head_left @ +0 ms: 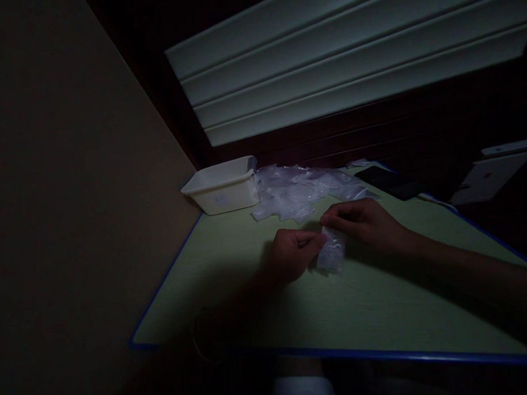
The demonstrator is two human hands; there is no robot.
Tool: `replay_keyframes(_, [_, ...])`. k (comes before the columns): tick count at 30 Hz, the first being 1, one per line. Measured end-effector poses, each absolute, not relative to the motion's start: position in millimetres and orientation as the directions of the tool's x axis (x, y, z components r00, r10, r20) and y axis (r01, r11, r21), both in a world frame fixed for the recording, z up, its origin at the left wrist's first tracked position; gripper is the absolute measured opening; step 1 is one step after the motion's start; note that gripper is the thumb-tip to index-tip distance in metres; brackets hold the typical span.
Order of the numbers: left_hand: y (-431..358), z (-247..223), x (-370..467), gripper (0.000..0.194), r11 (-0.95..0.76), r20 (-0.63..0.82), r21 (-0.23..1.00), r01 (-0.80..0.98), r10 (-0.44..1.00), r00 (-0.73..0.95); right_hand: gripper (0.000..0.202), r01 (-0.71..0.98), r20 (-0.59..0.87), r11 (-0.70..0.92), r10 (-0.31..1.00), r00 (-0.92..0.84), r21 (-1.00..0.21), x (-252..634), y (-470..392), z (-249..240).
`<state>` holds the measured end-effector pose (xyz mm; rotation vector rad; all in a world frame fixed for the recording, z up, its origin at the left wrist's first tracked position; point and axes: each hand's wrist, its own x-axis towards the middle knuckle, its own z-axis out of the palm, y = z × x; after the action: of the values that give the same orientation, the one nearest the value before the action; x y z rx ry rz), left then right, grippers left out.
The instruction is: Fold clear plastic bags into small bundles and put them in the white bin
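Note:
Between my two hands hangs a small clear plastic bag (331, 252), just above the table top. My left hand (292, 255) pinches its upper left edge between thumb and fingers. At the bag's top corner my right hand (362, 221) is closed in a pinch too. Something pale seems to be inside the bag, but the dim light hides what it is. Beyond my hands a heap of similar clear plastic bags (289, 192) lies spread over the back of the table.
A white plastic bin (226, 196) stands at the back left, against the wall. A dark flat object (389, 182) lies at the back right, with a white cable near it. The pale green table (415, 306) has a blue edge. White boxes (491, 176) are beyond its right side.

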<state>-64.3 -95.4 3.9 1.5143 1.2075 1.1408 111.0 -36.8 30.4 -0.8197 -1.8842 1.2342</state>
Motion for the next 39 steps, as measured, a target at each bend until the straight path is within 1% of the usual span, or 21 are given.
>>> replay_keyframes(3, [-96, 2, -64, 0.034, -0.145, 0.124, 0.967, 0.208, 0.986, 0.107, 0.031, 0.149, 0.247, 0.346, 0.856, -0.453, -0.926, 113, -32, 34])
replay_keyframes(8, [-95, -4, -65, 0.035, -0.100, 0.077, 0.984, 0.145, 0.984, 0.158, 0.033, 0.173, 0.269, 0.340, 0.903, -0.337, -0.924, 118, -25, 40])
replay_keyframes(13, [-95, -7, -64, 0.037, -0.062, 0.044, 0.994, 0.090, 0.981, 0.187, 0.028, 0.120, 0.295, 0.335, 0.919, -0.263, -0.935, 124, -13, 36])
replay_keyframes(16, [-94, -9, -67, 0.040, -0.066, 0.046, 0.993, 0.094, 0.978, 0.204, 0.028, 0.079, 0.296, 0.322, 0.925, -0.238, -0.943, 127, -7, 33])
replay_keyframes(19, [-91, -9, -71, 0.044, -0.120, 0.092, 0.986, 0.116, 0.971, 0.222, 0.027, 0.071, 0.297, 0.323, 0.922, -0.249, -0.944, 128, -5, 35])
replay_keyframes(22, [-89, -6, -72, 0.045, -0.138, 0.115, 0.985, 0.099, 0.971, 0.209, 0.029, 0.108, 0.289, 0.334, 0.908, -0.302, -0.936, 127, -10, 38])
replay_keyframes(25, [-90, -2, -70, 0.043, -0.079, 0.060, 0.994, 0.081, 0.975, 0.214, 0.032, 0.146, 0.273, 0.351, 0.881, -0.387, -0.925, 123, -18, 39])
replay_keyframes(29, [-91, -2, -68, 0.043, -0.002, -0.020, 0.995, 0.098, 0.973, 0.229, 0.032, 0.137, 0.247, 0.346, 0.847, -0.470, -0.928, 115, -28, 35])
replay_keyframes(32, [-90, -5, -70, 0.043, 0.006, -0.032, 0.992, 0.126, 0.979, 0.203, 0.030, 0.126, 0.235, 0.329, 0.850, -0.472, -0.936, 111, -31, 31])
replay_keyframes(35, [-88, -8, -72, 0.042, -0.011, -0.014, 0.990, 0.144, 0.985, 0.172, 0.031, 0.090, 0.212, 0.275, 0.877, -0.431, -0.957, 109, -32, 29])
replay_keyframes(37, [-87, -8, -73, 0.044, -0.016, 0.000, 0.993, 0.116, 0.990, 0.142, 0.035, 0.071, 0.181, 0.231, 0.889, -0.421, -0.970, 108, -32, 27])
replay_keyframes(39, [-86, -7, -72, 0.044, -0.023, 0.015, 0.997, 0.068, 0.994, 0.111, 0.038, 0.061, 0.148, 0.195, 0.882, -0.447, -0.979, 108, -32, 24])
